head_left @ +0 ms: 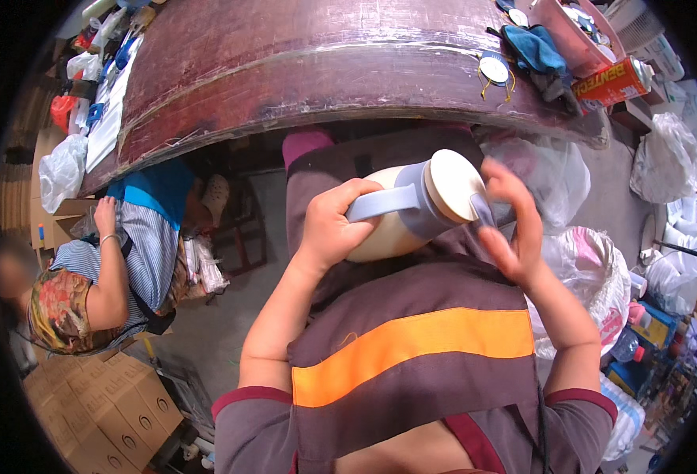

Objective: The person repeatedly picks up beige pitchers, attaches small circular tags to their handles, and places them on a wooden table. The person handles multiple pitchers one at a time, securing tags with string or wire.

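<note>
A cream jug (388, 243) with a grey-blue collar and handle (386, 203) lies tilted above my lap, its lid end pointing right. My left hand (331, 223) is closed round the handle, thumb beneath it. The cream lid (453, 186) faces the upper right, with a grey-blue spout (483, 212) at its side. Around the spout end is my right hand (520, 225), thumb and fingers apart and slightly blurred. I cannot tell whether it touches the spout.
A dark red table (309, 63) curves ahead, bearing a white dial with yellow wires (494, 69), a blue cloth (532, 49), an orange-red can (613, 82) and a pink basin (574, 35). Plastic bags (582, 265) stand at right. Another person (119, 268) sits at left near cardboard boxes (99, 407).
</note>
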